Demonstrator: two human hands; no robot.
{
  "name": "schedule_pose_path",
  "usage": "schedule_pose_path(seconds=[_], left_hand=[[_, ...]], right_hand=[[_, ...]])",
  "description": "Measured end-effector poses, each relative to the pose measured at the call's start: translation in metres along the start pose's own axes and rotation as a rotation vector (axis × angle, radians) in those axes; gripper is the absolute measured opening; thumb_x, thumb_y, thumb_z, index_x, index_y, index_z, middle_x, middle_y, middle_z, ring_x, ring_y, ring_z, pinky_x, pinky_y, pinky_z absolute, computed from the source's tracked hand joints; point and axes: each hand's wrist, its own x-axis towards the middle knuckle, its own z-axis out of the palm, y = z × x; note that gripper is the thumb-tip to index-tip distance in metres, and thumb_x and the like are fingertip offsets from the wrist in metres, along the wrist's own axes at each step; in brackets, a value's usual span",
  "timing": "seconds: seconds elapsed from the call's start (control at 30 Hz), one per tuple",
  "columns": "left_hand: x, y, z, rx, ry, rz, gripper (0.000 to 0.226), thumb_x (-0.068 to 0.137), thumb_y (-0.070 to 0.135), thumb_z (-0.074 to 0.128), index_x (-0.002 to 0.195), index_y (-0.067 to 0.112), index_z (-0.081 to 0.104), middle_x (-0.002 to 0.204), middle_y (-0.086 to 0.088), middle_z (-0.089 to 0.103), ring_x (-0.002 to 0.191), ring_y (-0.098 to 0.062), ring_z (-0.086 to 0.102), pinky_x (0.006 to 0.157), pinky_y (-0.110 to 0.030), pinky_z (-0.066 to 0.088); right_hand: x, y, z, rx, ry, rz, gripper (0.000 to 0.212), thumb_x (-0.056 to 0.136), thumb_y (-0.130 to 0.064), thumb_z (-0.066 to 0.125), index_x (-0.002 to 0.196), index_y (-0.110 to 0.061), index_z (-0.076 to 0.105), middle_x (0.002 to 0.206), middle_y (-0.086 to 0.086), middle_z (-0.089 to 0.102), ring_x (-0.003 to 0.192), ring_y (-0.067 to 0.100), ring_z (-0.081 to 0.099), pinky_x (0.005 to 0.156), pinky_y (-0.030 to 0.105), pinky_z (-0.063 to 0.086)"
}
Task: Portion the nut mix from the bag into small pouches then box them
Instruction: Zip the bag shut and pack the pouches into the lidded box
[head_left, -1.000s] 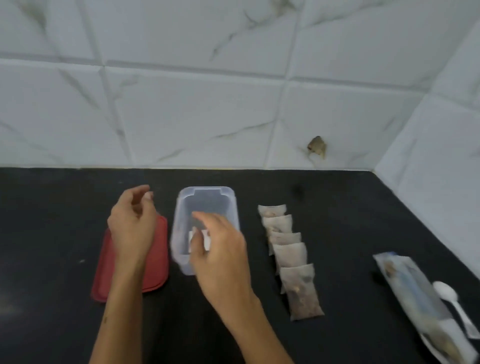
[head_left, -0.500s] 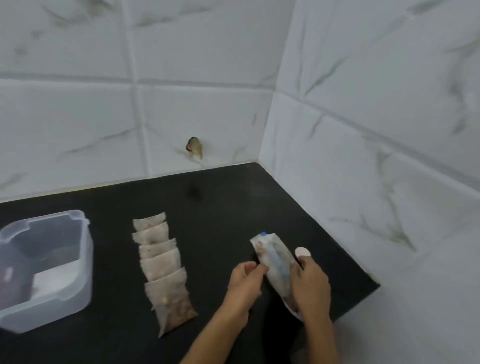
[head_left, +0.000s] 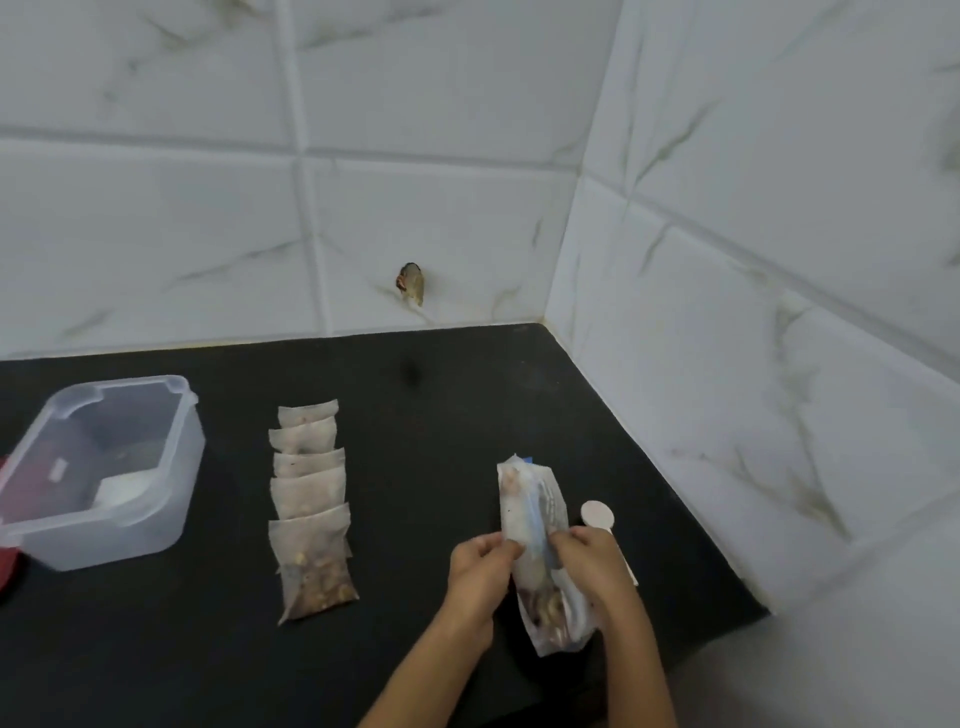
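Note:
The clear nut mix bag (head_left: 535, 519) lies lengthways on the black counter (head_left: 441, 395) near the right wall, nuts showing at its near end. My left hand (head_left: 480, 571) pinches its left side and my right hand (head_left: 592, 561) grips its right side, both at about mid-length. A row of several small translucent pouches (head_left: 309, 493) lies overlapped left of the bag; the nearest pouch (head_left: 314, 566) shows nuts inside. The clear plastic box (head_left: 171, 467) stands open at the far left.
A white plastic spoon (head_left: 597, 514) lies right of the bag, partly under my right hand. A red lid (head_left: 8, 561) peeks out at the left edge behind the box. Tiled walls close the counter at the back and right; the counter ends at lower right.
Both hands left the box and lid and went right to the nut mix bag. They now hold it on both sides, and the view swung right.

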Motion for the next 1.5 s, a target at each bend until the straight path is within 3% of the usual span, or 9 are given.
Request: schedule_pose_path(seconds=[0.33,0.47,0.63,0.8,0.93,1.03,1.23,1.4,1.5], left_hand=[[-0.021,0.071,-0.106,-0.094,0.230,0.352,0.020,0.091,0.010,0.062,0.108,0.013,0.053,0.096,-0.013,0.071,0.082,-0.024,0.072,0.072,-0.043,0.060],[-0.044,0.109,-0.181,-0.002,0.428,0.485,0.022,0.088,0.012,0.066,0.103,0.020,0.051,0.088,-0.008,0.071,0.075,-0.016,0.072,0.059,-0.031,0.057],[-0.062,0.151,-0.276,0.135,0.567,0.512,0.018,0.089,0.013,0.065,0.106,0.008,0.060,0.086,-0.010,0.070,0.075,-0.022,0.070,0.063,-0.034,0.059],[-0.050,0.183,-0.334,0.311,0.530,0.372,0.014,0.090,0.012,0.063,0.091,-0.001,0.068,0.082,-0.011,0.070,0.066,-0.014,0.069,0.051,-0.020,0.054],[-0.026,0.191,-0.359,0.520,0.457,0.249,0.016,0.084,0.010,0.061,0.082,-0.005,0.069,0.080,-0.016,0.072,0.069,-0.021,0.072,0.072,-0.039,0.061],[-0.013,0.197,-0.368,0.693,0.442,0.210,0.006,0.080,0.012,0.061,0.079,0.007,0.064,0.082,-0.016,0.069,0.080,-0.028,0.072,0.081,-0.047,0.058],[0.006,0.198,-0.370,1.081,0.405,0.134,0.006,0.084,0.012,0.061,0.082,0.008,0.056,0.084,-0.008,0.062,0.074,-0.020,0.068,0.070,-0.026,0.058],[-0.006,0.200,-0.373,1.169,0.546,0.466,0.036,0.090,0.019,0.060,0.124,0.009,0.057,0.125,-0.009,0.060,0.113,-0.024,0.058,0.087,-0.026,0.045],[-0.027,0.209,-0.382,1.119,0.273,0.506,0.048,0.091,0.029,0.060,0.137,0.019,0.050,0.142,0.003,0.049,0.131,-0.014,0.045,0.104,-0.027,0.036]], right_hand=[[-0.038,-0.092,0.079,0.219,-0.063,-0.405,0.017,0.090,-0.029,0.061,0.101,-0.025,0.048,0.093,0.003,0.065,0.083,0.016,0.066,0.079,0.041,0.056],[-0.066,-0.144,0.138,0.196,-0.157,-0.559,0.014,0.090,-0.027,0.060,0.100,-0.026,0.051,0.093,-0.003,0.064,0.082,0.008,0.063,0.068,0.024,0.051],[-0.086,-0.204,0.214,0.000,-0.248,-0.717,0.022,0.091,-0.023,0.058,0.113,-0.022,0.062,0.110,-0.008,0.062,0.090,0.001,0.055,0.067,0.012,0.042],[-0.086,-0.246,0.265,-0.257,-0.331,-0.632,0.020,0.088,-0.018,0.061,0.103,-0.008,0.071,0.103,0.007,0.068,0.088,0.015,0.063,0.067,0.021,0.047],[-0.075,-0.261,0.290,-0.424,-0.369,-0.533,0.011,0.084,-0.014,0.061,0.089,-0.005,0.066,0.074,0.004,0.057,0.067,0.013,0.056,0.058,0.022,0.045],[-0.068,-0.266,0.308,-0.530,-0.365,-0.514,0.014,0.084,-0.014,0.062,0.098,-0.013,0.060,0.079,0.001,0.052,0.065,0.009,0.050,0.051,0.019,0.036],[-0.060,-0.262,0.337,-0.744,-0.311,-0.484,0.031,0.088,-0.012,0.061,0.118,-0.005,0.057,0.101,0.009,0.056,0.082,0.017,0.052,0.068,0.025,0.042],[-0.070,-0.261,0.332,-0.774,-0.283,-0.570,0.024,0.095,-0.019,0.049,0.114,-0.012,0.063,0.101,0.006,0.060,0.081,0.016,0.056,0.062,0.022,0.043],[-0.088,-0.259,0.303,-0.722,-0.328,-0.670,0.027,0.097,-0.023,0.046,0.114,-0.018,0.066,0.112,0.005,0.064,0.093,0.017,0.060,0.070,0.025,0.047]])
